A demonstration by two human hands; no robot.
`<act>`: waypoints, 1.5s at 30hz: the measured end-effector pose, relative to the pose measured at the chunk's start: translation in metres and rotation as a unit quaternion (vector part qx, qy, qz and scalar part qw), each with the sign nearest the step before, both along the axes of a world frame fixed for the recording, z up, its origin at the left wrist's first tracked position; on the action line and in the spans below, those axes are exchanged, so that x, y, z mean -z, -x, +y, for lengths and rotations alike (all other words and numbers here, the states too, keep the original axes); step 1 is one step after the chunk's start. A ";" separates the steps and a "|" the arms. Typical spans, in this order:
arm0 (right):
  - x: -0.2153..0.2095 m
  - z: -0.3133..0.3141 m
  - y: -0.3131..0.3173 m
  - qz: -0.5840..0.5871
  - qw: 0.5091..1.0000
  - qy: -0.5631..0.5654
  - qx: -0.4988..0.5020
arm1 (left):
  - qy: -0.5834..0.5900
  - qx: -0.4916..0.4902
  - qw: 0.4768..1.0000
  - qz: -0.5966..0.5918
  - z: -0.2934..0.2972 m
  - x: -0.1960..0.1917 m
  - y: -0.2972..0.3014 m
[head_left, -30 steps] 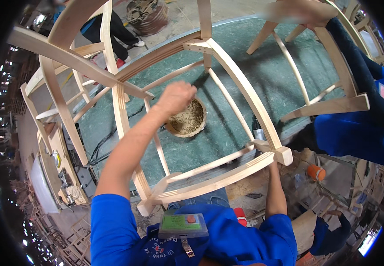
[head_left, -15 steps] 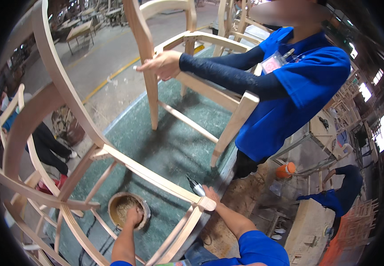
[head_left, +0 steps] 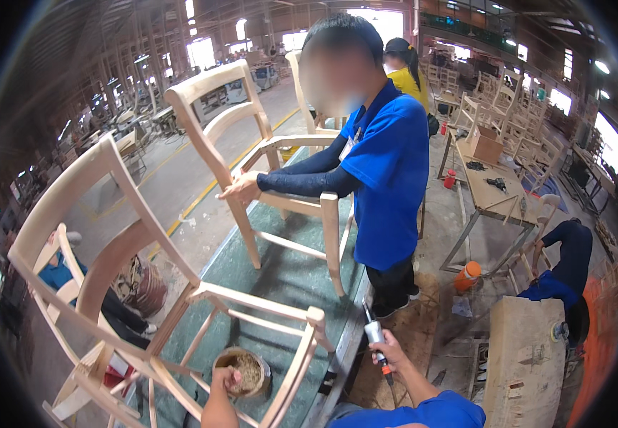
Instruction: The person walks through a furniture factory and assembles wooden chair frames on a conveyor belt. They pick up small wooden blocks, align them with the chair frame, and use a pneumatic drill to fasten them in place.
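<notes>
My left hand [head_left: 227, 376] is at the left rim of a round bucket [head_left: 260, 399] filled with small, pale brownish pieces, too fine to name surely. Its fingers are curled closed; whatever they hold is hidden. In my right hand [head_left: 390, 347] is a grey power screwdriver [head_left: 374, 332] with an orange lower end, its tip pointing up and a cord trailing down. An unfinished wooden chair [head_left: 244, 294] stands right in front of me, its frame lacking a seat panel, and the bucket shows beneath it.
Chair and bucket stand on a green-topped workbench [head_left: 280, 277]. Across it, a co-worker in a blue shirt [head_left: 394, 178] rests hands on another wooden chair [head_left: 236, 153]. To the right are an orange container [head_left: 467, 277], a tool table [head_left: 491, 192] and a bent-over person [head_left: 569, 250].
My right hand has lifted the screwdriver away from the chair's front corner, out past the bench edge. My left hand has drawn back from inside the bucket to its rim. The view has tilted up.
</notes>
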State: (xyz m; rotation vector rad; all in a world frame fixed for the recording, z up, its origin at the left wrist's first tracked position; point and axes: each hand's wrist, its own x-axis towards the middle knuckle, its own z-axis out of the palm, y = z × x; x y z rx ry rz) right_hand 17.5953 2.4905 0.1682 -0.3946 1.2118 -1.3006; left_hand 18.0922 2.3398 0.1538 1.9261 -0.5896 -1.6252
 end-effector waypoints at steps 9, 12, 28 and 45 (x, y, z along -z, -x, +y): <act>-0.117 0.045 -0.004 -0.109 0.969 0.220 0.024 | 0.004 -0.196 0.930 0.312 0.009 -0.066 0.002; -0.154 0.053 -0.007 -0.069 0.965 0.252 -0.001 | 0.085 -0.274 0.897 0.338 0.007 -0.072 0.018; -0.221 -0.111 -0.133 0.031 0.863 0.160 -0.479 | 0.376 -0.266 0.806 0.372 0.005 -0.137 0.007; -0.164 -0.167 -0.208 0.150 0.818 0.097 -0.547 | 0.307 -0.220 0.849 0.369 -0.030 -0.133 0.033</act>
